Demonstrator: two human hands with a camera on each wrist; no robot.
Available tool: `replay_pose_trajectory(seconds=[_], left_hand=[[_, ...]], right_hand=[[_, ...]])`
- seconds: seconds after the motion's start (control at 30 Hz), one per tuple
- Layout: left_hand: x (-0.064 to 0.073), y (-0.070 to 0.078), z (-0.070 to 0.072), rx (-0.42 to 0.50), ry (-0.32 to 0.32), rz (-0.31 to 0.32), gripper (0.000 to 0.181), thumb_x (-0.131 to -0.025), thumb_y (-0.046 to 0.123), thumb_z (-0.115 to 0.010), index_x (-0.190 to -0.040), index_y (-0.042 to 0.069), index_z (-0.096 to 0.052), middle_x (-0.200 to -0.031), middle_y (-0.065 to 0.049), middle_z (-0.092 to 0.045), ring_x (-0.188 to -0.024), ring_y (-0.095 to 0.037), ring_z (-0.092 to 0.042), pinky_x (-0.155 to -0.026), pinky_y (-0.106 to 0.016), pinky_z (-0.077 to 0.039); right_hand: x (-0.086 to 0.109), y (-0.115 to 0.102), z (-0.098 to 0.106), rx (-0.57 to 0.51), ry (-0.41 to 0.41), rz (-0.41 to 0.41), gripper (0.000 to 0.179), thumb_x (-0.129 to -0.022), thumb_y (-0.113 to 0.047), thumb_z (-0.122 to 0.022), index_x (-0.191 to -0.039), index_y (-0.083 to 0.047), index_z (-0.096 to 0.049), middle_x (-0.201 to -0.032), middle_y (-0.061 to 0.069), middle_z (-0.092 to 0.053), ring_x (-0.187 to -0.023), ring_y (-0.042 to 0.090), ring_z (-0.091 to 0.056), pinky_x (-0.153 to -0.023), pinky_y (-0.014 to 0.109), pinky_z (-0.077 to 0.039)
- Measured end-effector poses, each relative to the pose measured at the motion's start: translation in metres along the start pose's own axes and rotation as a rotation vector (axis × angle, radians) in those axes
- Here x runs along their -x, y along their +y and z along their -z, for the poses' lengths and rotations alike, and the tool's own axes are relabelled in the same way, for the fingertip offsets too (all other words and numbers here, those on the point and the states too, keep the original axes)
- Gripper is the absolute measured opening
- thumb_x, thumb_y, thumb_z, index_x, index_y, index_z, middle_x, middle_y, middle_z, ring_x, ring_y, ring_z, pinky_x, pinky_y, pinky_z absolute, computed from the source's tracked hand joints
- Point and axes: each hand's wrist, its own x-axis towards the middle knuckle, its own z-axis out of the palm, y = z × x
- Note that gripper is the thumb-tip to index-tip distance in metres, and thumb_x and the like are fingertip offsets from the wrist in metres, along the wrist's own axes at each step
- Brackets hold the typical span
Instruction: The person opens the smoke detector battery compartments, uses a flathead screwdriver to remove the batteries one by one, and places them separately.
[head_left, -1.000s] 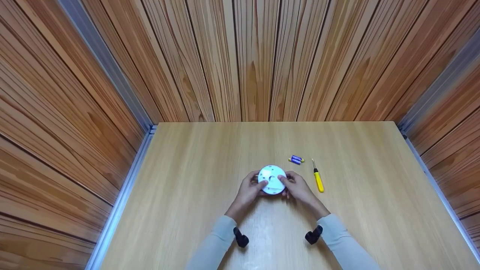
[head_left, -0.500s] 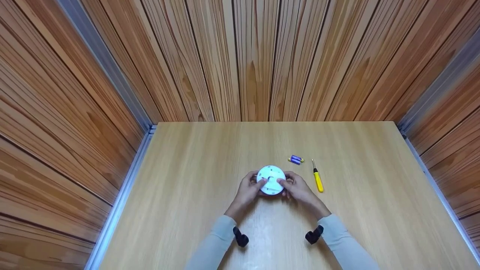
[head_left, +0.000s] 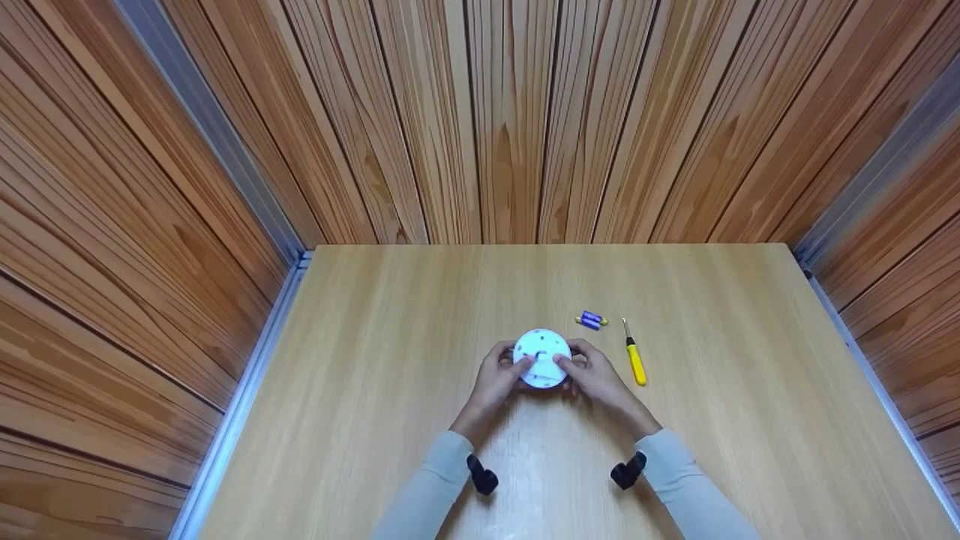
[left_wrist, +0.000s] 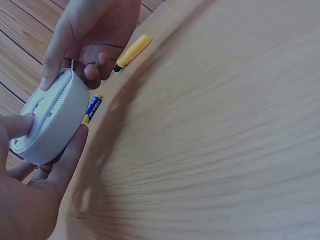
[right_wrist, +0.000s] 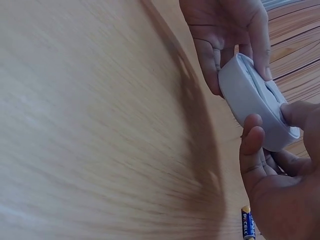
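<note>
Both hands grip a round white smoke detector (head_left: 542, 342) above the wooden table, its flat face with small holes and a slot turned up. My left hand (head_left: 496, 376) holds its left side, thumb on the face and fingers beneath the rim. On the other side, my right hand (head_left: 600, 379) pinches it the same way, with the thumb pressed on the face. In the left wrist view the detector (left_wrist: 62, 120) is tilted, and a ridged gap shows beside its face plate. The fingers cover part of its underside.
Blue and yellow batteries (head_left: 592, 320) lie side by side beyond the right hand. To their right is a screwdriver (head_left: 636, 364) with a yellow handle, its tip pointing away. Wood-panelled walls (head_left: 510, 120) and metal rails (head_left: 244, 405) border the table (head_left: 360, 337).
The smoke detector has shifted very slightly left. My right thumb has slid a little down its face. The left hand, batteries and screwdriver look almost unchanged.
</note>
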Motion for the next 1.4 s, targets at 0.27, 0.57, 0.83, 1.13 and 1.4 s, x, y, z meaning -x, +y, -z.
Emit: replay_pose_trajectory(seconds=[0.27,0.57,0.83,1.13,1.4], left_hand=[[0.002,0.011,0.000,0.024,-0.028,0.010,0.039,-0.102,0.023,-0.073,-0.138,0.013,-0.060,-0.131,-0.009,-0.058,-0.108,-0.019,-0.068,-0.091,-0.034,-0.061],[0.001,0.020,0.003,0.080,-0.054,-0.032,0.039,-0.102,0.019,-0.072,-0.138,0.016,-0.060,-0.137,-0.009,-0.057,-0.120,-0.020,-0.068,-0.101,-0.031,-0.058],[-0.001,0.029,0.005,0.046,-0.062,-0.089,0.039,-0.104,0.023,-0.069,-0.140,0.009,-0.060,-0.138,-0.011,-0.058,-0.118,-0.021,-0.068,-0.101,-0.036,-0.060],[0.001,0.037,0.011,0.060,-0.069,-0.155,0.041,-0.112,0.038,-0.051,-0.141,0.010,-0.060,-0.137,-0.011,-0.060,-0.124,-0.025,-0.063,-0.108,-0.057,-0.056],[0.000,0.040,0.012,0.075,-0.011,-0.158,0.035,-0.113,0.030,-0.051,-0.134,0.004,-0.063,-0.126,-0.012,-0.063,-0.113,-0.025,-0.068,-0.095,-0.046,-0.064]], right_hand=[[0.002,-0.010,0.005,0.015,0.003,-0.001,0.050,-0.106,-0.029,-0.068,-0.148,-0.005,-0.053,-0.137,0.020,-0.056,-0.082,0.025,-0.065,-0.068,0.027,-0.058],[0.003,-0.019,0.009,0.008,0.007,0.030,0.050,-0.104,-0.028,-0.071,-0.146,-0.008,-0.054,-0.141,0.019,-0.056,-0.093,0.029,-0.066,-0.077,0.027,-0.061],[0.003,-0.028,0.013,0.040,0.025,0.091,0.048,-0.104,-0.024,-0.071,-0.145,-0.007,-0.053,-0.139,0.018,-0.055,-0.095,0.026,-0.063,-0.078,0.025,-0.059],[0.004,-0.036,0.014,0.066,0.076,0.162,0.044,-0.102,-0.022,-0.074,-0.140,-0.011,-0.054,-0.131,0.013,-0.057,-0.095,0.024,-0.059,-0.074,0.023,-0.056],[0.005,-0.044,0.016,0.096,0.102,0.184,0.045,-0.101,-0.019,-0.075,-0.139,-0.011,-0.053,-0.118,0.017,-0.059,-0.097,0.026,-0.057,-0.073,0.021,-0.055]])
